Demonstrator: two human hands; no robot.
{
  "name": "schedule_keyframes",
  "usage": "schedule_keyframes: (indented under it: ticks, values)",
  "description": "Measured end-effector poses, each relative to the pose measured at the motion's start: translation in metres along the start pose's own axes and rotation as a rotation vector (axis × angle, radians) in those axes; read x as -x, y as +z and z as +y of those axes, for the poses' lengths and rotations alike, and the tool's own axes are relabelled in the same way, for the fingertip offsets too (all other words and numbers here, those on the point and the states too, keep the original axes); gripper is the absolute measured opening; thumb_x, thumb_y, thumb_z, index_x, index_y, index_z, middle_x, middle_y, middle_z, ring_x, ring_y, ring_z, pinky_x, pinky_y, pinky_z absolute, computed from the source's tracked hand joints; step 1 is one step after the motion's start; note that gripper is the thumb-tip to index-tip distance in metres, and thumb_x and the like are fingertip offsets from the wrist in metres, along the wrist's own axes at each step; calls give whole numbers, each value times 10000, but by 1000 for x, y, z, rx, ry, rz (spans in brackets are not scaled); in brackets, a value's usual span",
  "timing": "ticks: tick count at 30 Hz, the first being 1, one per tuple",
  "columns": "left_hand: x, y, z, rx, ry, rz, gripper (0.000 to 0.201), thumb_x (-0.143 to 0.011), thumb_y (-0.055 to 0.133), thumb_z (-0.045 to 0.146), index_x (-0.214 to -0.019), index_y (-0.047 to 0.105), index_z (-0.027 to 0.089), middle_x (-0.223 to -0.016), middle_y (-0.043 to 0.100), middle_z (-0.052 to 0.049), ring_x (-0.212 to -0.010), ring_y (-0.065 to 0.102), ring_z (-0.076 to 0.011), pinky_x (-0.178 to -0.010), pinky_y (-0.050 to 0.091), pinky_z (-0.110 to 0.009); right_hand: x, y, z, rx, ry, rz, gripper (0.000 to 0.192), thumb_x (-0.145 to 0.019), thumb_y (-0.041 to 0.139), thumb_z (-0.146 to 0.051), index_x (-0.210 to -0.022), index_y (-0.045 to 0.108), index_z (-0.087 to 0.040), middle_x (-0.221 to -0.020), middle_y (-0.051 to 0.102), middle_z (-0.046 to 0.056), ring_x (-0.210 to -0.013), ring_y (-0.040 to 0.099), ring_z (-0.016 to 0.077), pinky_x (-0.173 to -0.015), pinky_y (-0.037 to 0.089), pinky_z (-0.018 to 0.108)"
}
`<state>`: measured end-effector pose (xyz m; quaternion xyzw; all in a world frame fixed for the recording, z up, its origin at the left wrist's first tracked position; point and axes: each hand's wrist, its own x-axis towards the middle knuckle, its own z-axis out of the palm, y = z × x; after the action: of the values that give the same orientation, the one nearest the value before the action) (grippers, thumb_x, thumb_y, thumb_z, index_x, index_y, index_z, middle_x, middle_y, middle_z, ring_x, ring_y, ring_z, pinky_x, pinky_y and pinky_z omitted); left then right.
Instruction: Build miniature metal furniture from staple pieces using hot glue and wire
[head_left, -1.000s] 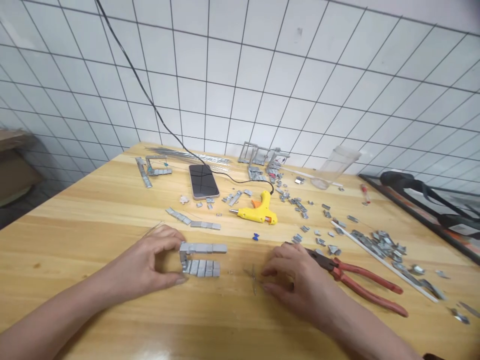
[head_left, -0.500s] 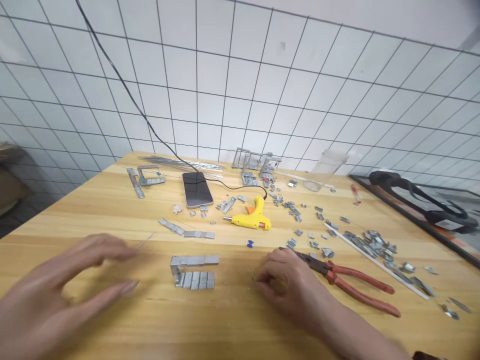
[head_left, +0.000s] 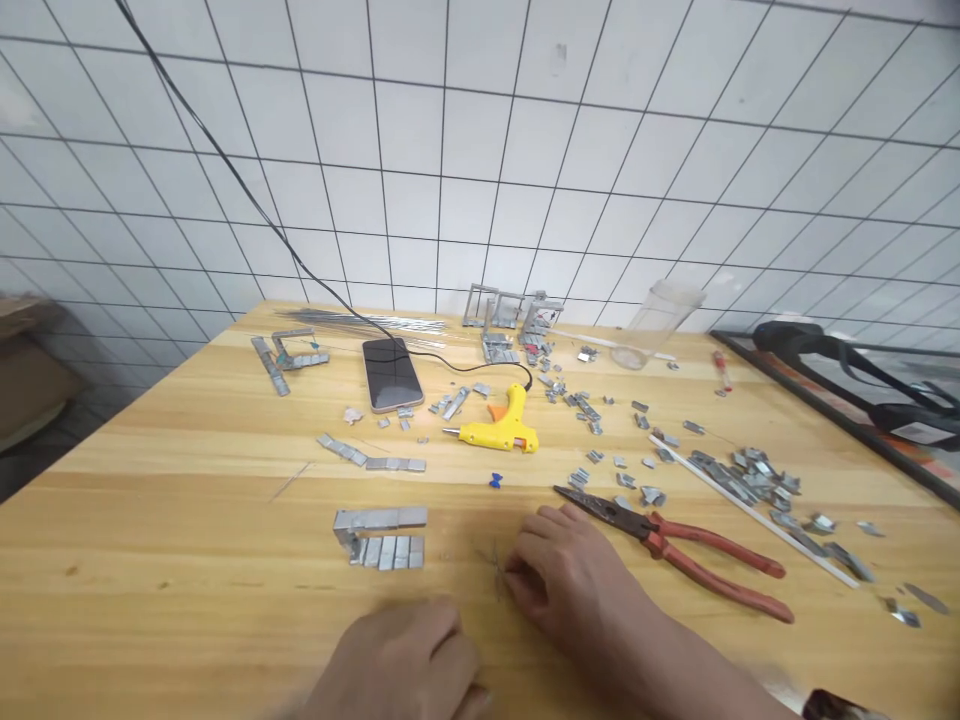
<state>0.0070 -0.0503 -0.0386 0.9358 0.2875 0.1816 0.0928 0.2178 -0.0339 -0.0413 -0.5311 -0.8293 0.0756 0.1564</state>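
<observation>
Currently, the left hand (head_left: pixel 409 662) is low over the table (head_left: pixel 187 600), blurred, its fingers curled inward; whether they grip anything, I cannot tell. The right hand (head_left: pixel 566 570) rests beside it with bent fingers, thumb and forefinger close together at a thin wire (head_left: pixel 496 570); whether they pinch it is unclear. The metal bracket (head_left: pixel 384 520) lies on the wood just beyond the left hand, apart from both hands. Pliers (head_left: pixel 652 535) with red handles lie just beside the right hand, and a blue piece (head_left: pixel 496 480) sits between the bracket and the pliers, nearer the yellow glue gun (head_left: pixel 499 432).
</observation>
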Motion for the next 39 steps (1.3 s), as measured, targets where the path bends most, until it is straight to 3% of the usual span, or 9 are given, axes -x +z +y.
schedule_keyframes:
  ticks: [6,12,16,20,24,33,39]
  values:
    - [-13,6,2,-29,-60,60,161,-807,573,142,-668,520,204,-638,606,7,-510,565,-147,-441,381,-261,0,-2,0,-64,-30,-29,192,-689,557,-36,-602,612,-198,-621,632,5,-633,549,157,-633,341,286]
    - [-3,26,-8,39,-120,130,230,-884,552,420,-772,515,222,-633,618,9,-477,553,-148,-421,373,-265,7,8,3,-150,-58,-52,199,-591,588,-20,-590,584,-219,-620,646,-28,-617,591,154,-649,376,283]
    - [5,46,-16,-18,-117,81,193,-836,622,280,-701,494,227,-593,612,15,-455,561,-148,-376,299,-290,9,17,5,-153,-91,-95,231,-581,588,-7,-619,588,-235,-630,658,-39,-597,585,139,-586,366,253]
    - [5,53,-20,-39,-73,109,185,-788,620,201,-663,486,226,-563,598,13,-422,533,-141,-351,234,-298,9,15,2,-126,-71,-135,235,-604,579,-1,-624,600,-234,-639,660,-33,-612,586,140,-575,369,243]
    - [1,47,-16,-23,-72,160,186,-785,560,203,-626,465,222,-516,536,19,-391,488,-128,-344,238,-289,7,9,-5,-146,-34,-143,245,-602,565,10,-638,619,-226,-661,673,-23,-653,600,156,-612,393,251]
    - [-5,13,-5,82,-111,130,210,-892,452,166,-720,567,202,-660,602,-24,-569,568,-168,-496,410,-265,-2,-17,-13,-250,116,-133,240,-620,551,7,-621,665,-204,-652,687,-8,-656,616,157,-616,419,249]
    - [-7,10,-6,151,-122,144,192,-866,480,159,-694,554,199,-666,596,-29,-565,566,-168,-483,414,-262,0,-20,-13,-298,164,-185,205,-613,548,-15,-599,651,-193,-634,671,-9,-605,594,130,-567,407,210]
